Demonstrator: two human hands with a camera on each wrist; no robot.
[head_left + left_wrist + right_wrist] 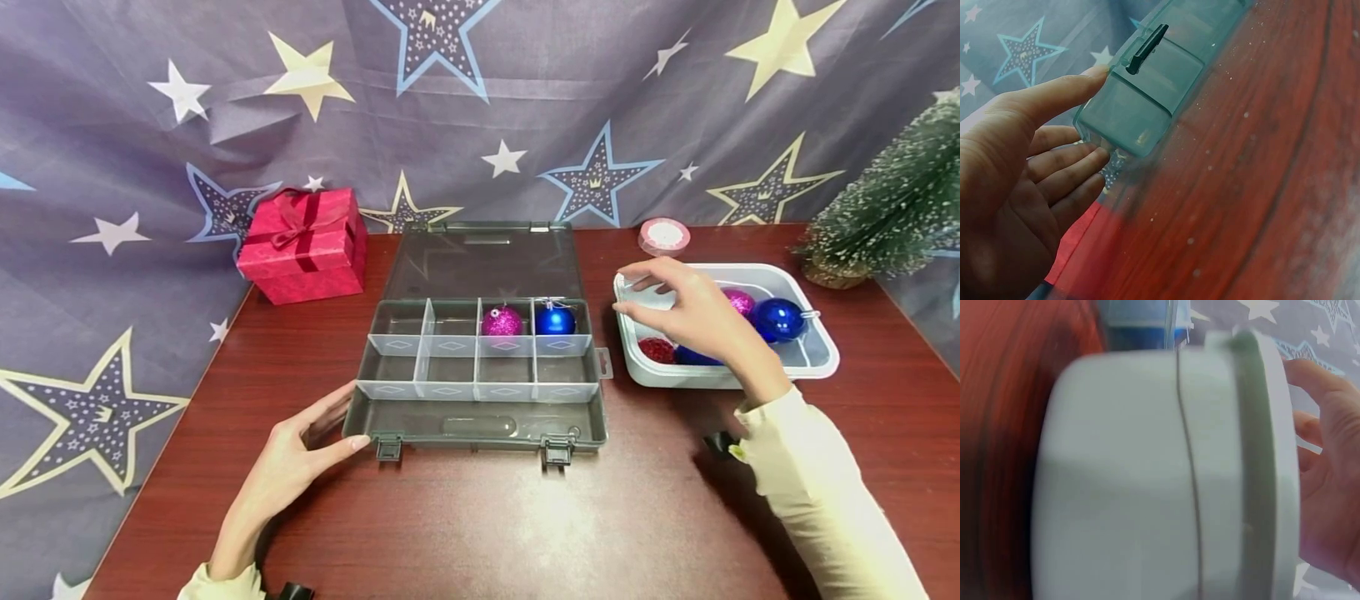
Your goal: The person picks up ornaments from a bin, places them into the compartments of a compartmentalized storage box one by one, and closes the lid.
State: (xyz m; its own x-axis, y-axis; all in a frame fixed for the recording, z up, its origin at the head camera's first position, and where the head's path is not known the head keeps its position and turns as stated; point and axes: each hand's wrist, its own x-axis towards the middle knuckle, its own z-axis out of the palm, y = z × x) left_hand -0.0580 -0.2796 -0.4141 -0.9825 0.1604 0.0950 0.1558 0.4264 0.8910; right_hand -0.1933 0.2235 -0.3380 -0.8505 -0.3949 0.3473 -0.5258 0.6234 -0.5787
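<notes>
The right grip, fingers parted around nothing, hung above the smooth white tub, nearer than the left grip to the round glossy blue bauble on its right and glittery red bauble below; the left, fingers apart, touched the translucent divided case.

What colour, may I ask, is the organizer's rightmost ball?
The ball is blue, showing best in the head view.
</notes>
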